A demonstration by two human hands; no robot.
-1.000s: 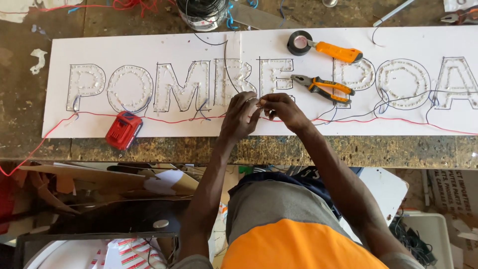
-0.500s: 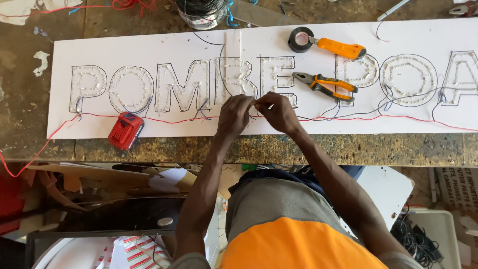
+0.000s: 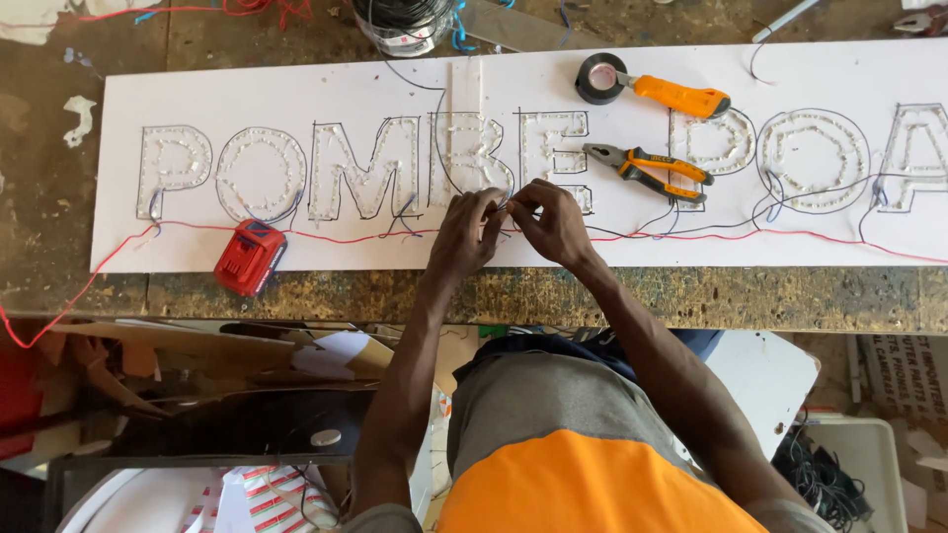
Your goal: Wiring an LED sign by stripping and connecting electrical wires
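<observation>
Far left, the red wire (image 3: 326, 237) trails off the counter (image 3: 553, 296) and runs along the lower edge of the white sign board (image 3: 296, 89). The red battery pack (image 3: 250, 258) lies on the board's front edge, below the second outlined letter. The letters on the board are already packed with small lights, and thin dark leads hang from several of them toward the red wire.

At the middle, both hands work close together. The left hand (image 3: 466, 237) has its grip pinched shut on a fine wire lead (image 3: 507, 204) below a middle letter; the right hand (image 3: 553, 225) pinches the same lead, fingertips nearly touching the left's. So the lights look fitted and the joining of leads seems about halfway across, as far as I can judge.

Further right, orange-handled pliers (image 3: 647, 168) lie on the board, with a black tape roll (image 3: 599, 78) and an orange-handled tool (image 3: 679, 96) above them.
</observation>
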